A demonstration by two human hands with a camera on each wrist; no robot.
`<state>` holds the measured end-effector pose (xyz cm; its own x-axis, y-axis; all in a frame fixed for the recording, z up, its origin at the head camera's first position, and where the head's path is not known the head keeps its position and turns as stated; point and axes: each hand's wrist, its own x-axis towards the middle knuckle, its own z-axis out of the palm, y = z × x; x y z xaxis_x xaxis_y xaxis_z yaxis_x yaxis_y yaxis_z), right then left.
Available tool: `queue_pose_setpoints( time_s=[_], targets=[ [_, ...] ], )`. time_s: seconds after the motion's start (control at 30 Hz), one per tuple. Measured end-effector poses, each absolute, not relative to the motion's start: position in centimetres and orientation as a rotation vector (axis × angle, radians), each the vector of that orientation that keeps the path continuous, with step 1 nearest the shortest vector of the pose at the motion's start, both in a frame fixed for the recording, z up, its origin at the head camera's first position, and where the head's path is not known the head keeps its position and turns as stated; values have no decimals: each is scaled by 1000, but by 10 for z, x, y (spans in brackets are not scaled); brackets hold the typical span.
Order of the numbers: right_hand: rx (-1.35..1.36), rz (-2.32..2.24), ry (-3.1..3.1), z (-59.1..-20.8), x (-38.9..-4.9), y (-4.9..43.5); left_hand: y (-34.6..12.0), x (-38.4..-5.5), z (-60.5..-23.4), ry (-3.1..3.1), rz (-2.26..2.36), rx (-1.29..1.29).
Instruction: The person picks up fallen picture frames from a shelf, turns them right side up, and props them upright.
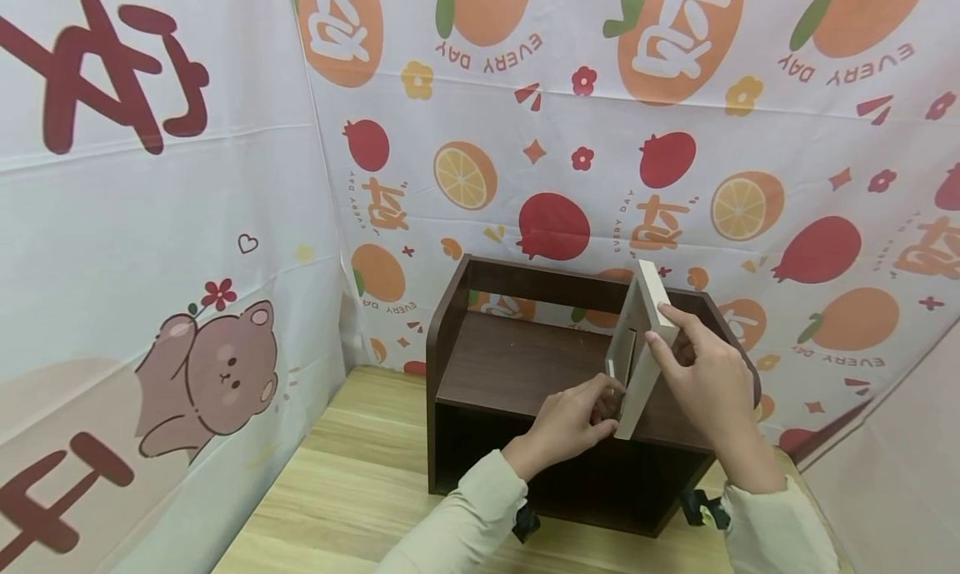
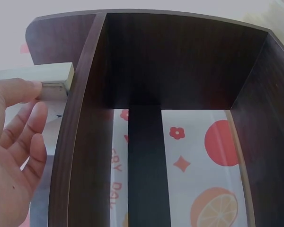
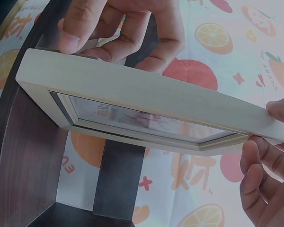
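Note:
A cream picture frame (image 1: 651,349) stands tilted on edge over the brown shelf unit. Its glazed front with a printed picture (image 3: 142,118) shows in the right wrist view. My right hand (image 1: 708,378) grips the upper end, thumb and fingers on the rim. Low on the frame, my left hand (image 1: 573,420) pinches the edge, its fingers curled by the back support (image 1: 621,361). In the left wrist view, the frame's corner (image 2: 61,75) is right at the shelf board's front edge, with the left thumb along it.
The dark brown shelf unit (image 1: 517,361) has a raised back rail, side panels and an open lower compartment. It stands on a light wood table (image 1: 352,466). Printed fabric (image 1: 555,124) hangs behind and at the left. Dark objects (image 1: 705,509) lie by its front.

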<state>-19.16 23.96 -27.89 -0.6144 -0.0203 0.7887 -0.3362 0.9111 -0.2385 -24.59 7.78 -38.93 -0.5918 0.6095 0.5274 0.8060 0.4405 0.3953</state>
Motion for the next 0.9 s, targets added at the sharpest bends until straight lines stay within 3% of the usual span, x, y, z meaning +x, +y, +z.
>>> queue_pose_setpoints(
  time_s=[0.9],
  targets=[
    [223, 437, -2135, -287, -198, 240, 82, -251, -390, -2448, -973, -1167]
  ],
)
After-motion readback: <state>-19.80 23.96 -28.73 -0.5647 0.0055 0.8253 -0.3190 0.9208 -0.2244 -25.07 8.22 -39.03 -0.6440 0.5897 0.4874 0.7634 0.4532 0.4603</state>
